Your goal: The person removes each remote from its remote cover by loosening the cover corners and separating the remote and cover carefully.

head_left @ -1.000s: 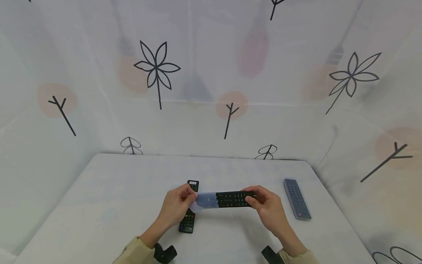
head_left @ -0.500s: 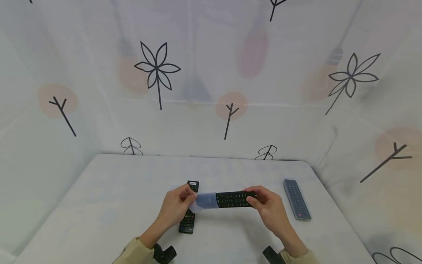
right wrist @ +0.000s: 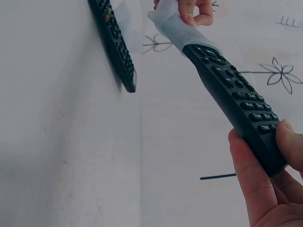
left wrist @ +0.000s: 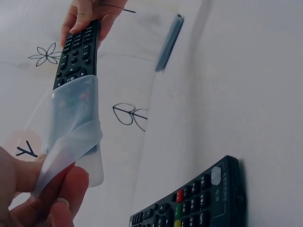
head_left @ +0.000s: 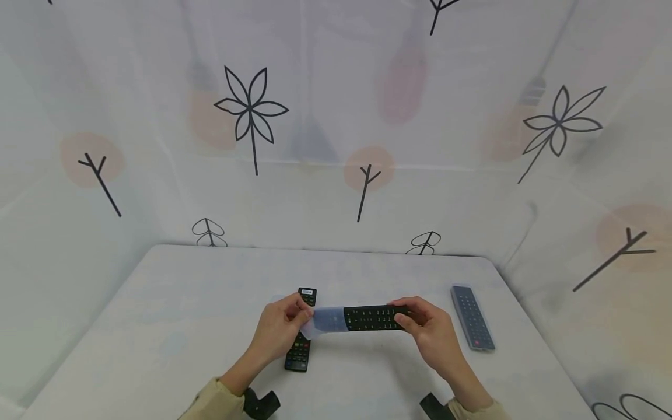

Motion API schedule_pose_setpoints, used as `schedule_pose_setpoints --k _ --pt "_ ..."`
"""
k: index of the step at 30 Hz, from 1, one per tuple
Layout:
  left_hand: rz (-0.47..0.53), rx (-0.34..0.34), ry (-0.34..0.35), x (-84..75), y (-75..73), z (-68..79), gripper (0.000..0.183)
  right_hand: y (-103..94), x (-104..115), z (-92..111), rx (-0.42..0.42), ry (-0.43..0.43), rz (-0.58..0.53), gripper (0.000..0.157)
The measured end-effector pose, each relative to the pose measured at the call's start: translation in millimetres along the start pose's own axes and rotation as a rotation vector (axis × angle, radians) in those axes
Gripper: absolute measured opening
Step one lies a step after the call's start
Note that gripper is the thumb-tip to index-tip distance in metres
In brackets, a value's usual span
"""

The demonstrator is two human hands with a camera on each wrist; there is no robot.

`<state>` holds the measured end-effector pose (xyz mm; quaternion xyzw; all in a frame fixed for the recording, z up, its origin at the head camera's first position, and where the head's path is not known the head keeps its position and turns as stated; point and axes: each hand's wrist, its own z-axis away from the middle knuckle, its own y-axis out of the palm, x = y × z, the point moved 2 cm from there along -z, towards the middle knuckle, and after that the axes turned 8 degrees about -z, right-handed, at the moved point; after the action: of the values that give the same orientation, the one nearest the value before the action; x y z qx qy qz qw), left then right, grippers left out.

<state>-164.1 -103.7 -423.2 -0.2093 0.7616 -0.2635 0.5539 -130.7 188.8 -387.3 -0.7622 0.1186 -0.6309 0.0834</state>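
Between my hands, held level above the table, is a black remote control (head_left: 371, 318) partly inside a translucent bluish silicone sleeve (head_left: 331, 319). My left hand (head_left: 279, 326) pinches the loose flap at the sleeve's left end; in the left wrist view that flap (left wrist: 71, 146) is folded back between thumb and fingers. My right hand (head_left: 431, 332) grips the bare end of the remote, thumb on the button side and fingers behind, as the right wrist view shows on the remote (right wrist: 236, 99). The remote's far end is covered by the sleeve.
Beneath my left hand a second black remote (head_left: 298, 353) lies on the white table (head_left: 210, 291), partly hidden by the hand. A third remote in a bluish cover (head_left: 473, 318) lies at the right. A patterned cloth (head_left: 315, 116) hangs behind the table.
My right hand has shifted very slightly to the right along the held remote. The left hand and the things on the table look unchanged.
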Motion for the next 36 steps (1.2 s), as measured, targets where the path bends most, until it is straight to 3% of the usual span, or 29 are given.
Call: schedule_pose_setpoints --k 36 --pt "-0.014 0.014 -0.012 4.7 -3.3 3.0 0.011 -4.1 -2.8 0.7 0.002 0.019 0.001 0.025"
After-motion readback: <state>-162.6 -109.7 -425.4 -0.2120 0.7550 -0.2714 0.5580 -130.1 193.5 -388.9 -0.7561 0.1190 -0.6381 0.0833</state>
